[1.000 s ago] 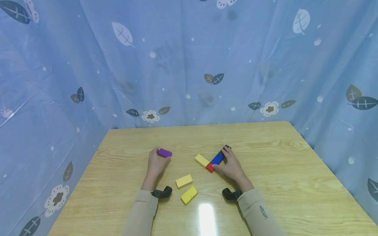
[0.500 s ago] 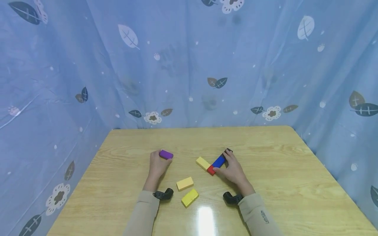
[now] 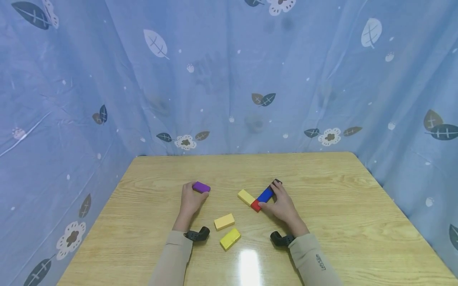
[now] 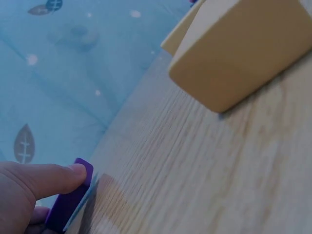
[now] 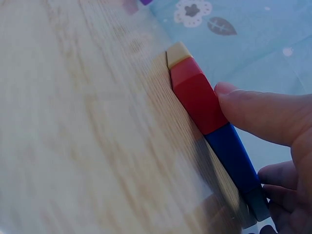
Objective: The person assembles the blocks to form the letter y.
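My left hand (image 3: 191, 202) pinches a small purple block (image 3: 202, 187) between thumb and fingers, toward the left of the table. In the left wrist view the thumb lies along one end of that purple block (image 4: 68, 202). On the right, my right hand (image 3: 285, 206) grips a straight row made of a red block (image 3: 255, 205), a blue block (image 3: 265, 195) and a black block (image 3: 278, 182). Its thumb is on the red end and its fingers reach the black end, partly covering it. A pale yellow block (image 3: 246, 197) touches the red one at an angle.
Between the forearms lie a pale yellow block (image 3: 224, 222) and a brighter yellow block (image 3: 230, 239), apart from each other. The wooden table (image 3: 358, 222) is bordered by a blue patterned curtain (image 3: 229, 79). Black wrist cameras stick inward from both wrists.
The head view shifted slightly, moving the whole scene a little down. Both hands keep the same hold on their blocks, with hardly any movement over the table.
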